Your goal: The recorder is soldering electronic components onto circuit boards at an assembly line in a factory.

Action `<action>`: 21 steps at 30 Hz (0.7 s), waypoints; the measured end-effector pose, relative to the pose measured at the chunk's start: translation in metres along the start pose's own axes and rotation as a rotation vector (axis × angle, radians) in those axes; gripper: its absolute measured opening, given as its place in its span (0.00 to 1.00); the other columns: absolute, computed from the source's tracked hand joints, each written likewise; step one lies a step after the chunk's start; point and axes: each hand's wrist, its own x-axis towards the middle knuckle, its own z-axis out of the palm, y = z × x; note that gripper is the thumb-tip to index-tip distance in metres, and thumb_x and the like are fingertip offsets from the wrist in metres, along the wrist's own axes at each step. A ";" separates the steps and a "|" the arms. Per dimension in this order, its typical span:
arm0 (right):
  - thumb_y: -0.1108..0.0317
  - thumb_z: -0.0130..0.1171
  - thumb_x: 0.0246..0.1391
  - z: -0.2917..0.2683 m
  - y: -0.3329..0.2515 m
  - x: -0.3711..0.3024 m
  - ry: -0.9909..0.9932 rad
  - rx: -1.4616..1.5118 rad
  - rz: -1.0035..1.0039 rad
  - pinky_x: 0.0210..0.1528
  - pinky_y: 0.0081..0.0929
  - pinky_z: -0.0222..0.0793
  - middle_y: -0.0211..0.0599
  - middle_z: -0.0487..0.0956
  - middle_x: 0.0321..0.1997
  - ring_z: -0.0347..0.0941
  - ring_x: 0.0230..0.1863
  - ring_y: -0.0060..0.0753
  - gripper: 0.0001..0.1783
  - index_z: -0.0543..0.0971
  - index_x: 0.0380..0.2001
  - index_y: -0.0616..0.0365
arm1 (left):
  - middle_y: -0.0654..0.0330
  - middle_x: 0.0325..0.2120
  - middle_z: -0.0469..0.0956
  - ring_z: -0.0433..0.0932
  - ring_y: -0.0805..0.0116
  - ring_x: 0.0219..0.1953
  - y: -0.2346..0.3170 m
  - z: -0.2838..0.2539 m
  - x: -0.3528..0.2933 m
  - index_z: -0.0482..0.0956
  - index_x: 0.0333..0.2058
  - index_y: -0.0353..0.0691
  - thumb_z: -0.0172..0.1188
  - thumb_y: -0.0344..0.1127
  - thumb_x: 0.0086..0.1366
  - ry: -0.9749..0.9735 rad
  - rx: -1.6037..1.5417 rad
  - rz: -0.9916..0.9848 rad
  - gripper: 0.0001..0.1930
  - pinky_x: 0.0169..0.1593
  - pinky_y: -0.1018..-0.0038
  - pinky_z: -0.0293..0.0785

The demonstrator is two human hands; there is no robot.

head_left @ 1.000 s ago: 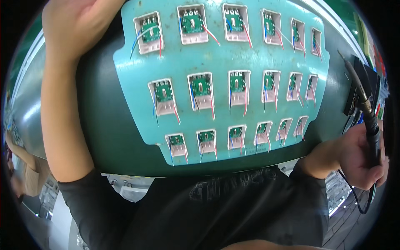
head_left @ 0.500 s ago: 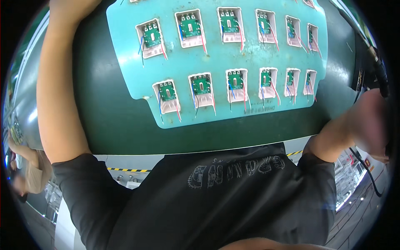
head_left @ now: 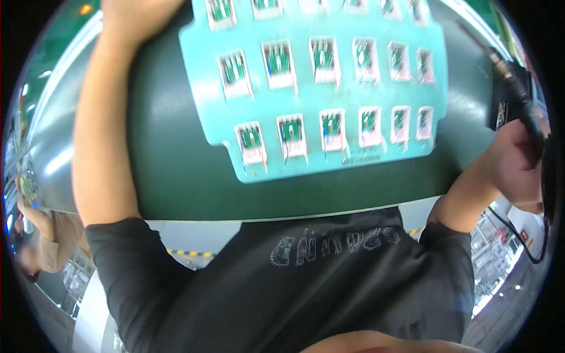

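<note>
Though I cannot tell if the left hand (head_left: 138, 15) holds anything, the right hand (head_left: 521, 165) should keep its gripped soldering iron (head_left: 513, 81) off circuit boards (head_left: 286, 59) between them.

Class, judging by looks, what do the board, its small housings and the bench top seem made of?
Turquoise board: probably plastic, smooth and semi-glossy, given its soft highlights.
Pale housings: likely moulded plastic, thin-walled; blur hides their finish.
Dark green bench top: perhaps rubber or laminate, satin, from its broad sheen.
</note>
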 end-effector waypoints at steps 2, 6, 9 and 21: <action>0.59 0.47 0.57 -0.024 -0.006 -0.005 0.102 -0.204 0.086 0.38 0.34 0.64 0.35 0.71 0.25 0.67 0.30 0.29 0.13 0.70 0.25 0.56 | 0.60 0.21 0.74 0.70 0.76 0.23 -0.024 0.004 -0.005 0.77 0.25 0.36 0.62 0.31 0.57 0.026 -0.006 0.058 0.06 0.28 0.80 0.65; 0.72 0.58 0.44 -0.005 -0.005 -0.001 0.047 0.000 -0.191 0.23 0.27 0.65 0.27 0.72 0.17 0.70 0.17 0.28 0.07 0.70 0.19 0.50 | 0.54 0.18 0.65 0.68 0.54 0.22 -0.023 0.003 -0.025 0.69 0.18 0.37 0.60 0.32 0.54 -0.017 0.038 -0.040 0.10 0.26 0.64 0.65; 0.77 0.58 0.43 -0.013 -0.001 0.000 -0.006 0.067 -0.184 0.18 0.25 0.63 0.34 0.75 0.17 0.68 0.14 0.32 0.03 0.74 0.24 0.58 | 0.55 0.17 0.71 0.71 0.57 0.20 -0.005 0.002 -0.031 0.76 0.19 0.38 0.62 0.32 0.52 0.076 -0.003 -0.094 0.07 0.24 0.66 0.67; 0.78 0.59 0.43 -0.017 0.005 0.013 0.101 -0.037 -0.320 0.19 0.26 0.63 0.34 0.74 0.18 0.68 0.15 0.33 0.05 0.73 0.25 0.59 | 0.58 0.20 0.75 0.72 0.65 0.18 0.008 0.004 -0.019 0.79 0.22 0.39 0.62 0.31 0.52 0.179 -0.090 -0.044 0.04 0.23 0.73 0.67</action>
